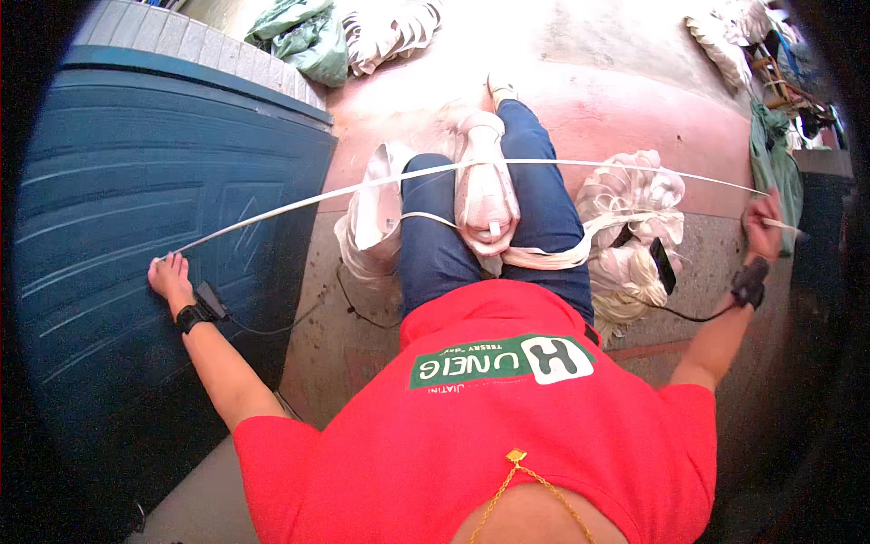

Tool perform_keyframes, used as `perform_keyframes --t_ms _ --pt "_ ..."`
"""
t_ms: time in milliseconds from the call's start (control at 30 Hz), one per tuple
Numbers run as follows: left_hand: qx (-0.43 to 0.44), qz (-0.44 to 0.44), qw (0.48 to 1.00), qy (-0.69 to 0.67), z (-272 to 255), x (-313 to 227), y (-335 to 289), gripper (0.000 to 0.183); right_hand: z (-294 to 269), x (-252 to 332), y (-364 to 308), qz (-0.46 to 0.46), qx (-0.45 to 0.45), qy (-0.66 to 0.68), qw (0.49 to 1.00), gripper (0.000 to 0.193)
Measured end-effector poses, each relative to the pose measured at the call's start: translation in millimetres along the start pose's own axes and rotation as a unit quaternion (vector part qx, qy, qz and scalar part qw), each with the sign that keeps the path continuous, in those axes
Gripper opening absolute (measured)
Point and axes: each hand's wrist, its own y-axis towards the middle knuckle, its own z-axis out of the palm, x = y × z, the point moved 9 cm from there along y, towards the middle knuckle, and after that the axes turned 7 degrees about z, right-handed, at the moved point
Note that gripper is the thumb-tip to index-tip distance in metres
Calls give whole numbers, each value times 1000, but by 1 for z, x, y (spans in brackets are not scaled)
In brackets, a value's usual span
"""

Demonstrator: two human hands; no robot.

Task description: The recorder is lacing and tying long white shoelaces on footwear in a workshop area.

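Observation:
A long white lace [353, 189] is stretched wide across my lap, between my two outspread arms. At the far left, my left hand [170, 276] pinches it near the blue door. My right hand [764, 225], slightly blurred, is closed on the lace at the far right, with a short tail sticking out past it. Between my thighs rests a pale white shoe upper [487, 199]. The lace crosses it near its middle; whether it is threaded through I cannot tell. A hank of white laces [548, 258] lies over my right thigh, and one strand runs over my left thigh.
A blue panelled door [118, 199] stands close on the left. White shoe uppers [373, 222] are piled by my left leg, and a bundle of more uppers [625, 195] sits by my right leg with a black device [662, 266]. Green sacks [313, 45] lie farther off.

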Motion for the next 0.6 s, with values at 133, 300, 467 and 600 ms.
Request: perform_keyframes --t_ms 133,300,467,600 --pt "93 -57 965 -239 25 -14 17 20 35 104 -15 -31 120 -14 992 22" --pt "427 52 899 -80 138 -38 -35 12 187 -53 -18 -313 -178 -662 657 25" --pt "543 -53 834 80 263 23 -272 21 75 -230 76 -1 8 -695 719 17" --pt "707 -83 691 122 295 50 -414 30 115 -391 59 -69 192 -816 541 11"
